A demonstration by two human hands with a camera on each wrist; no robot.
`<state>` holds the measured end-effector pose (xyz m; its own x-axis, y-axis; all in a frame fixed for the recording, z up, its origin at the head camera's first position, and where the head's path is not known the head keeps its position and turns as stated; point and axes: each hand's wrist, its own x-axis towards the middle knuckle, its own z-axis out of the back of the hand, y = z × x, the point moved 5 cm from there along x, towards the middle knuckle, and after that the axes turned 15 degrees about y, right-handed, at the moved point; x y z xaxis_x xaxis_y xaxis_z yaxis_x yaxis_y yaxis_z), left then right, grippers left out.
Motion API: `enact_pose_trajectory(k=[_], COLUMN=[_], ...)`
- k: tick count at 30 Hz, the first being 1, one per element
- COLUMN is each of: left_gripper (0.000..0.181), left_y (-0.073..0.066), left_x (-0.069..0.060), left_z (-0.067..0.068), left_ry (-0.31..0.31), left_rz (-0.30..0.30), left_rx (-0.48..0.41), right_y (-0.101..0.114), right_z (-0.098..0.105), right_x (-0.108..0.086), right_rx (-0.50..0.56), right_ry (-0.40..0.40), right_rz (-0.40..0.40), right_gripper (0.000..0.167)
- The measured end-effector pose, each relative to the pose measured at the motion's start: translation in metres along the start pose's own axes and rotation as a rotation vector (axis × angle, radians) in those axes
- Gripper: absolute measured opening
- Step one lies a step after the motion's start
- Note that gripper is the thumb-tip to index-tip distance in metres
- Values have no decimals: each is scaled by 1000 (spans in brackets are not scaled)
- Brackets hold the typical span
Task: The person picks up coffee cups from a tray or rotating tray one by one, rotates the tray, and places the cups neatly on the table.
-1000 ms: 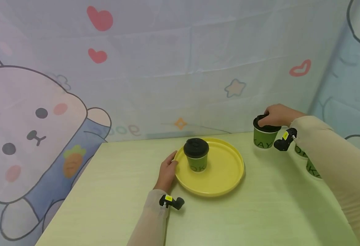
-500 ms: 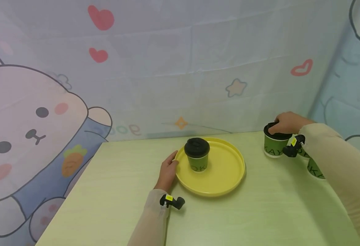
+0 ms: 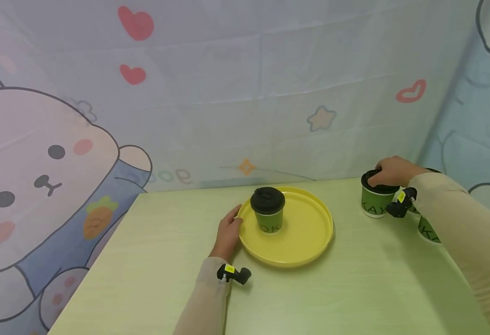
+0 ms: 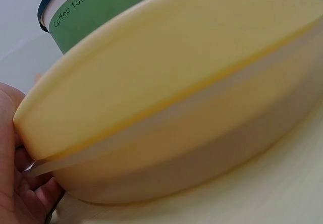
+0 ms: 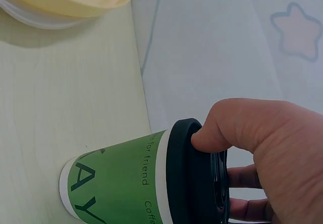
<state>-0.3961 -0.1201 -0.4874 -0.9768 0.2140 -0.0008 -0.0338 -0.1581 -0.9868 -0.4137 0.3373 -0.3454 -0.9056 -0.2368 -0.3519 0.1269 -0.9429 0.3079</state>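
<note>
My left hand [image 3: 227, 235] grips the left rim of a round yellow tray [image 3: 301, 242]; in the left wrist view its fingers [image 4: 48, 193] curl under the edge. On the tray's left part stands a green paper coffee cup [image 3: 269, 221] with a black lid. At the back right, my right hand [image 3: 397, 172] holds a second lidded coffee cup [image 3: 374, 201] from above. In the right wrist view the thumb [image 5: 207, 138] presses the lid's [image 5: 189, 178] rim, with other fingers on the far side. This cup stands upright, its base seemingly on the table.
Right of the held cup, another green cup [image 3: 428, 230] and at least one more are partly hidden by the right sleeve [image 3: 454, 214]. A printed cloth backdrop [image 3: 228, 116] rises along the back edge of the pale table [image 3: 165, 260].
My right hand has moved the held cup rightward and down, closer to the other cups, and has almost stopped. The left hand, tray and cup on it have stayed in place.
</note>
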Motion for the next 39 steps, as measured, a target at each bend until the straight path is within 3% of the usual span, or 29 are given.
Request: enact_pose_trajectory(k=[3,8,13,18,27,33,39], left_gripper=[50,50,50,50,49,49,49], left_y=[-1,1,0,1,0,-3,-2], left_x=[0,0,1,1,0,0,0], left_z=[0,1,3,2,-3,-3,-2], left_ry=[3,5,-5,2,2,-2,-4], left_rz=[-6,-15,-13,-11,-12,-10,-15], left_rx=[-2,5,20,-1,-11,-4,-5], right_y=[2,8,15,20,27,36,39], right_z=[-1,6,17,13,6,2,-4], right_x=[-2,-4,-3,1,-5,-12,-14], right_rx=[13,55,54,4,-44,-55,-74], right_ry=[21,90,18,-34,-46,-89,-111], right_rz=[-5,-63,-170,-252,-329,-276,-188], right_gripper=[67,87,98,85,67,42,38])
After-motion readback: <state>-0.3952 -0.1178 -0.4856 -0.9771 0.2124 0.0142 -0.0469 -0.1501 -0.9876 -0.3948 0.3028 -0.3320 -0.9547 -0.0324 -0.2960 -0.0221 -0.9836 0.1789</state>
